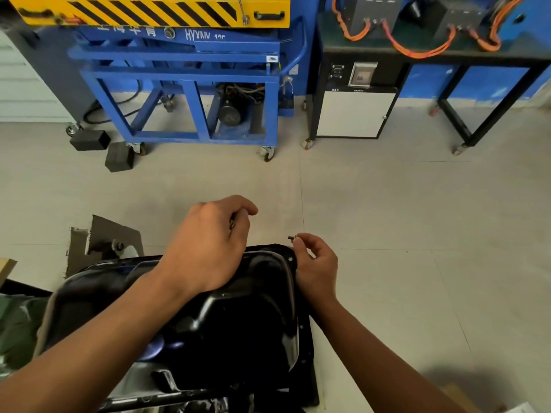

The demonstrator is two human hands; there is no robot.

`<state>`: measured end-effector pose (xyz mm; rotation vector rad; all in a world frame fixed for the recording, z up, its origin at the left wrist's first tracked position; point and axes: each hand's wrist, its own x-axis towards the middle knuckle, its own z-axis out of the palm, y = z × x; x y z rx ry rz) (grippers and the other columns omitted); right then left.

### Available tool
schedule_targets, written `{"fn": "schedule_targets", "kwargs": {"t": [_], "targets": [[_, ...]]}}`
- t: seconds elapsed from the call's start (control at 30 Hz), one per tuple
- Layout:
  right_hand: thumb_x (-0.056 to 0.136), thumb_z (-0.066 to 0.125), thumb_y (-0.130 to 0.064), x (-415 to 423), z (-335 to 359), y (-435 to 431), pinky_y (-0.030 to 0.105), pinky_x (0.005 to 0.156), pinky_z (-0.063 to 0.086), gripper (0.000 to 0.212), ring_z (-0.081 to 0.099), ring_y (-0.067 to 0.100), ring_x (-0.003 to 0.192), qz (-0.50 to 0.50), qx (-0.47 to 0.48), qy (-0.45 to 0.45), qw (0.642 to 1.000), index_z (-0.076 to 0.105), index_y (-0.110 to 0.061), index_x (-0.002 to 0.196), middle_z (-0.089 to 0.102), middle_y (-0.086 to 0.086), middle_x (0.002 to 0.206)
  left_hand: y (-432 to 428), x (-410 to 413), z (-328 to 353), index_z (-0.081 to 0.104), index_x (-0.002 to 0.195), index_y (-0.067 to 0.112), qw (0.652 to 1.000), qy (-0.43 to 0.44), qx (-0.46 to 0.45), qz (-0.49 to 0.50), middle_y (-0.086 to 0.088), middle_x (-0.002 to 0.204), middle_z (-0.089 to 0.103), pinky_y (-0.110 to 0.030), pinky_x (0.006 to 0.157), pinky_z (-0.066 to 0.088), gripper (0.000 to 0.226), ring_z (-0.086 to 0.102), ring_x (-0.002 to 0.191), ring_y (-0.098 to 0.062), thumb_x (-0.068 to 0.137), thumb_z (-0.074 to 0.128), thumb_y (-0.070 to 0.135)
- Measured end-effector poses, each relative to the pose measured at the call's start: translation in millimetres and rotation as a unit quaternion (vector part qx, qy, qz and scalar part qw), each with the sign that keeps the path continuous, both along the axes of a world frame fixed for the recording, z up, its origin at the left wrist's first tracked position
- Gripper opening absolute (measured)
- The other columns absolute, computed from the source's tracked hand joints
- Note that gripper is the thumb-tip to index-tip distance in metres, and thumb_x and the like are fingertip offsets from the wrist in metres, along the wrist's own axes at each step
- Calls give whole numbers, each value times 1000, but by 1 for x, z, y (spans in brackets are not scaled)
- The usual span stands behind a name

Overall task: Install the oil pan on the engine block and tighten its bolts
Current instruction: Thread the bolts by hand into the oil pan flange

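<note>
Black pan (238, 308) sits bulge-up beneath both forearms. Right hand (316, 265) pinches a bolt (291, 238) just above the pan's far right corner. Left hand (208, 245), over the pan, curls round a small part (232, 224).

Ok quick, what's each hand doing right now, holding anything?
Left hand: curled round small metal parts, likely bolts, above the oil pan.
Right hand: pinching one bolt by the pan's far corner.
</note>
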<state>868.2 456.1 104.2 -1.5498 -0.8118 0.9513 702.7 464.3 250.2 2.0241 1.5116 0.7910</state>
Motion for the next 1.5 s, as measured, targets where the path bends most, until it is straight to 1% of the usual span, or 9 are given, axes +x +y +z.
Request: {"fn": "schedule_targets", "kwargs": {"t": [0.13,0.23,0.4,0.5,0.67,0.83,0.93,1.2,1.5], "targets": [[96,64,-17,-2,3,3,12,66,52,6,71,1,81,-5,7,42,999,69,-14,99,75,-14,82,3,-1,0,70,105,13,1000,-2,6,4,9,40,42,-15,45,30,25,37,38,-16,101,46,9],[97,63,-17,-4,6,5,11,64,52,7,72,3,78,2,9,58,998,68,-13,101,73,-21,80,4,-2,-1,71,103,14,1000,-5,2,11,9,40,42,-15,46,32,25,37,39,-16,100,46,8],[96,64,-16,-2,5,4,21,70,58,5,74,12,82,3,2,84,996,69,-14,98,77,-2,85,4,-2,-1,71,104,15,1000,3,-2,5,9,40,43,-17,46,32,26,37,38,-15,100,46,9],[96,65,-16,-1,3,4,27,77,60,6,74,13,85,11,-1,74,997,70,-15,97,76,-2,88,4,-2,-1,70,105,14,1000,4,-4,-2,10,39,42,-16,44,30,25,36,37,-15,101,46,10],[96,64,-15,-1,3,1,19,68,57,6,74,11,82,7,-1,94,996,70,-14,98,76,-8,84,3,-2,-1,70,106,14,1000,2,-6,-10,9,40,41,-15,43,29,26,36,36,-15,101,45,10],[96,64,-12,-1,4,0,23,72,59,8,75,16,84,-3,-3,116,993,69,-8,100,77,4,88,3,-2,-1,70,106,14,1000,5,-6,-13,9,39,41,-13,44,29,25,36,36,-15,101,46,10],[97,63,-11,-1,5,-1,19,67,57,8,75,15,83,-1,2,131,991,69,-6,100,77,1,85,1,-1,1,71,106,14,1000,7,-6,-12,9,40,42,-14,45,30,25,37,37,-15,101,46,11],[98,62,-13,-1,7,-1,20,66,57,6,75,17,83,-1,1,163,987,66,-9,100,77,4,83,2,0,0,71,105,16,1000,11,-18,-8,8,41,43,-19,46,30,26,37,39,-15,100,45,14],[98,62,-16,-2,5,1,20,64,57,6,75,18,79,1,0,152,988,66,-11,99,77,3,80,3,-1,-1,71,104,17,1000,6,-11,-7,10,42,44,-15,48,33,26,40,39,-15,100,46,12]]}}
